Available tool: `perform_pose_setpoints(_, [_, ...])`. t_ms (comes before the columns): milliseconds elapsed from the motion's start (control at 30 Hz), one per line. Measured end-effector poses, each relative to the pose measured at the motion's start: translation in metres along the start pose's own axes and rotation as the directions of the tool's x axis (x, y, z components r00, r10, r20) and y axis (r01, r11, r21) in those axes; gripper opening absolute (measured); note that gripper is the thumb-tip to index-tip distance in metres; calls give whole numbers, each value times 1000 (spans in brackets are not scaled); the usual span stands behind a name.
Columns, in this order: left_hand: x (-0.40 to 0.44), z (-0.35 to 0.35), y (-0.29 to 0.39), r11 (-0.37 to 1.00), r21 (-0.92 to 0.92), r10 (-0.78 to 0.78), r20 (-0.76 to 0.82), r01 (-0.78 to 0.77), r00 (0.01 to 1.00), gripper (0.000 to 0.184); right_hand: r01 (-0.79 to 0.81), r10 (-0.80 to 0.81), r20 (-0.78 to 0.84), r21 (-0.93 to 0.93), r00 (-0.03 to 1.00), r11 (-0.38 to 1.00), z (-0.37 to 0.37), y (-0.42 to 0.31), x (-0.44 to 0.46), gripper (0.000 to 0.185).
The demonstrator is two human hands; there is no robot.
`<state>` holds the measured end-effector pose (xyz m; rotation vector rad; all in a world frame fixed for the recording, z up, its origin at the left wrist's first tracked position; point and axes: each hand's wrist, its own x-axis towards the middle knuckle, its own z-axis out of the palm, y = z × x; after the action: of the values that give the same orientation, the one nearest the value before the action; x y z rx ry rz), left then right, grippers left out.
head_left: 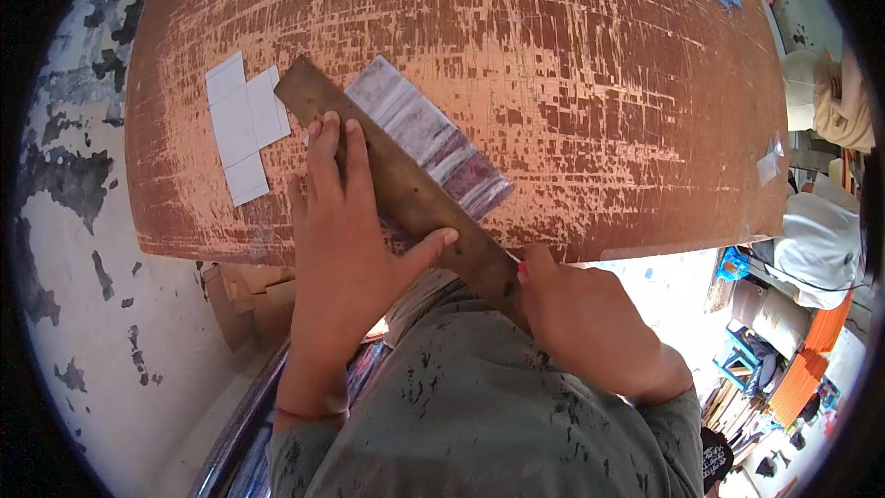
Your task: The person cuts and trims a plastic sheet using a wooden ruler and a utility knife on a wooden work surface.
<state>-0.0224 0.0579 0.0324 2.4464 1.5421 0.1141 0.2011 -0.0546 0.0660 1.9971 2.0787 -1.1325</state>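
I watched a dull brown, flat, straight-edged strip (401, 175) lie slantwise on the worn reddish-brown desk (608, 120), its long axis running from far left to near right. It crossed a grey-and-purple marbled rectangular sheet (429, 134), most of whose visible part lay to the right and far side of the left fingers. The left hand (348, 226) pressed the strip, thumb spread wide. The right hand (585, 314), nearer the strip's near end, was curled around a small red object (523, 268), mostly hidden. A white paper cutout (241, 124) lay to the left.
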Motion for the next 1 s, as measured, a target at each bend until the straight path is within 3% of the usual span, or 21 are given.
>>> perform_pose_setpoints(67, [0, 0, 0, 1000, 5, -9, 3, 9, 1000, 133, -2, 2, 7, 57, 1000, 998, -5, -2, 3, 18])
perform_pose_setpoints(133, [-1, 0, 0, 1000, 5, -22, 9, 22, 1000, 133, 41, -24, -127, 139, 992, 989, 4, -4, 13, 21])
perform_pose_setpoints(233, [0, 0, 1, 1000, -3, -31, 8, 31, 999, 134, 55, -33, -154, 138, 988, 989, 12, -10, 31, 20])
perform_pose_setpoints(1000, [0, -1, 2, 998, -16, -53, 48, 54, 997, 136, 27, -9, -112, 160, 994, 987, 3, -16, 43, 19])
